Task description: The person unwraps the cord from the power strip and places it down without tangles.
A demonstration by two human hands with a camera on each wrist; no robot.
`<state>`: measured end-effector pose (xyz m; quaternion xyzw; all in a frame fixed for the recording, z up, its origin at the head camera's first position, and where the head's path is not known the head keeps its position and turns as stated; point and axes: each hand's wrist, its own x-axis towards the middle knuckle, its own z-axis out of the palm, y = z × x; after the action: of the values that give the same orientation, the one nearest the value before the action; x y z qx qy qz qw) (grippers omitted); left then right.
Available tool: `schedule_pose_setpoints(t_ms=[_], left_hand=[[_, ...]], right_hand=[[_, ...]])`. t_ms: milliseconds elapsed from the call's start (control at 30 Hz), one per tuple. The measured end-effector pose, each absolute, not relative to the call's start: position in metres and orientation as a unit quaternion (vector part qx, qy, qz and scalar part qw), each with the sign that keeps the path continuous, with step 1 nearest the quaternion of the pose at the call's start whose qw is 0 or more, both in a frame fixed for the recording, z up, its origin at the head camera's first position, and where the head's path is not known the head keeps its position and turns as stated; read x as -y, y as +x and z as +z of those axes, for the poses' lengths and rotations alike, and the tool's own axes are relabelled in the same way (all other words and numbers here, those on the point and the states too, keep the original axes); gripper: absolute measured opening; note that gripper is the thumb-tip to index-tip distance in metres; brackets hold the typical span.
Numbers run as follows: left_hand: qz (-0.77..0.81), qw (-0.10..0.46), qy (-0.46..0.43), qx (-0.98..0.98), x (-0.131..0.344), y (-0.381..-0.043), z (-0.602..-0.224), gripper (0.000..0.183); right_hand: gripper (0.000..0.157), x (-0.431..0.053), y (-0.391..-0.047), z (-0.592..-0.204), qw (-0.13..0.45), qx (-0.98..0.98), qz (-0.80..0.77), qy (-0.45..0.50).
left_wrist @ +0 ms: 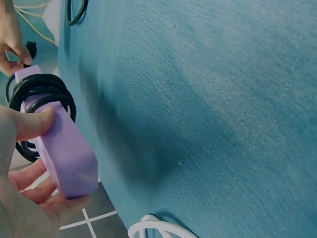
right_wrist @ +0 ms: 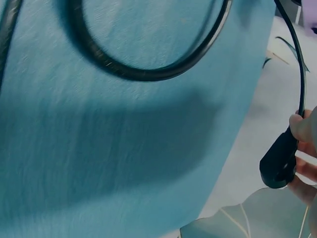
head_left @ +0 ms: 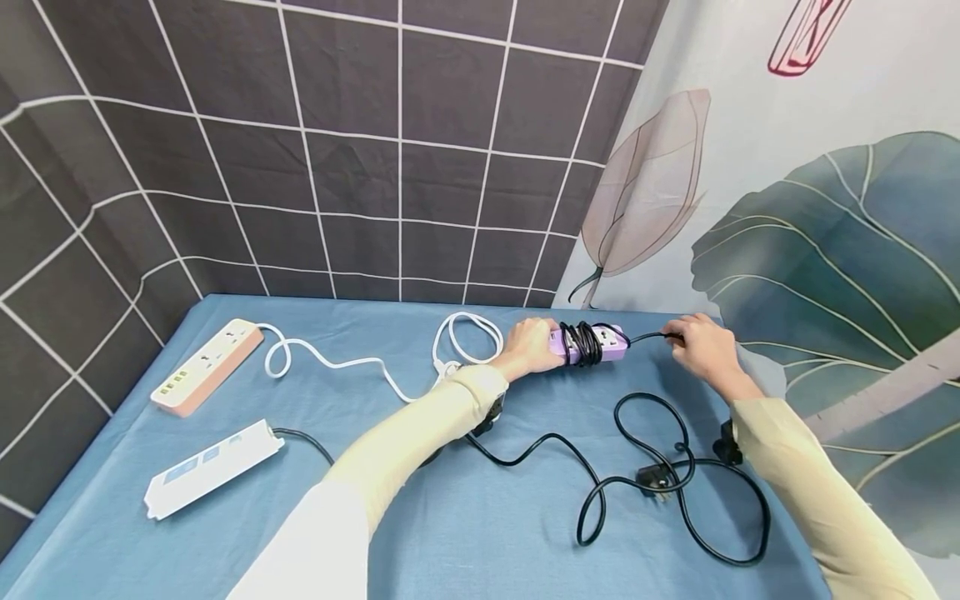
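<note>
Toward the back of the table, my left hand grips one end of a purple power strip. Its thumb lies along one side and the fingers curl round the other in the left wrist view. Black cord is wound in several loops about the strip's middle. From the loops a length of cord runs right to my right hand. There the fingers and thumb pinch the cord by its black plug, whose prongs are hidden. Shadows of both hands fall on the cloth.
A white and pink power strip with a white cord lies at the left. Nearer stands a white power strip with a dark cord. A loose black cord with a plug curls across the right of the blue tablecloth.
</note>
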<state>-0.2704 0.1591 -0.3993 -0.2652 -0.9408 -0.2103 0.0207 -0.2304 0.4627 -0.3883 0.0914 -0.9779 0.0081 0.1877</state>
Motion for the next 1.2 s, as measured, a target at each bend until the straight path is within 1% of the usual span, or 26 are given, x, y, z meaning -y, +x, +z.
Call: schedule_pose_setpoints(t_ms=[267,500,633,667,833,867,900,967,1000,1200], left_hand=[[-0.211,0.008,-0.269,0.94,-0.159,-0.271,-0.4,0.052],[-0.215,0.0,-0.275,0.937,-0.159,-0.271,-0.399,0.052],[-0.219,-0.016,-0.28,0.934,-0.16,-0.275,-0.402,0.054],[-0.224,-0.005,-0.285,0.932,-0.162,-0.281,-0.41,0.053],[-0.225,0.007,-0.29,0.93,-0.163,-0.288,-0.418,0.05],[-0.225,0.01,-0.289,0.93,-0.163,-0.288,-0.418,0.049],[-0.222,-0.004,-0.285,0.932,-0.16,-0.283,-0.411,0.049],[-0.227,-0.005,-0.286,0.931,-0.158,-0.279,-0.409,0.05],[-0.222,-0.014,-0.281,0.934,-0.158,-0.277,-0.406,0.05],[-0.206,-0.004,-0.276,0.939,-0.156,-0.271,-0.401,0.046]], right_hand=[[0.016,-0.456,-0.239,-0.379,0.179,0.982,0.035,0.037],[0.018,-0.45,-0.245,-0.368,0.189,0.981,0.043,0.009],[0.019,-0.449,-0.248,-0.364,0.199,0.978,0.06,-0.003],[0.019,-0.449,-0.249,-0.362,0.204,0.977,0.063,-0.006],[0.021,-0.445,-0.252,-0.354,0.224,0.972,0.069,-0.019],[0.022,-0.444,-0.253,-0.352,0.227,0.971,0.07,-0.021],[0.022,-0.443,-0.253,-0.35,0.229,0.971,0.071,-0.022],[0.023,-0.441,-0.253,-0.346,0.231,0.97,0.075,-0.026],[0.023,-0.44,-0.253,-0.344,0.232,0.969,0.077,-0.028],[0.023,-0.436,-0.254,-0.332,0.23,0.968,0.091,-0.04]])
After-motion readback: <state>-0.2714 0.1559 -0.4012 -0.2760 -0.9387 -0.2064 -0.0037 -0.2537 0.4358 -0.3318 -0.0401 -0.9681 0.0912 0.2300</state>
